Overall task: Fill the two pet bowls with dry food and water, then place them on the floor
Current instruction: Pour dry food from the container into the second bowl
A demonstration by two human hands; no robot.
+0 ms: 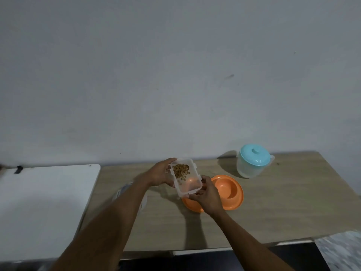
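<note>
A clear plastic food container (pixel 190 184) with brown dry kibble (pixel 181 170) heaped at its far end is held above the table. My left hand (pixel 161 174) grips its far left side. My right hand (pixel 205 194) holds its near right corner. Under and to the right of it lies an orange double pet bowl (pixel 229 190) on the wooden table (pixel 283 202); its right hollow looks empty and its left hollow is hidden by my right hand and the container. A clear water jug with a turquoise lid (pixel 253 161) stands at the back right.
A white surface (pixel 45 202) adjoins the table on the left, with a small dark object (pixel 19 169) at its far edge. A clear lid-like piece (pixel 125 189) lies on the table under my left forearm. A grey wall rises behind. Patterned floor (pixel 341 249) shows at the lower right.
</note>
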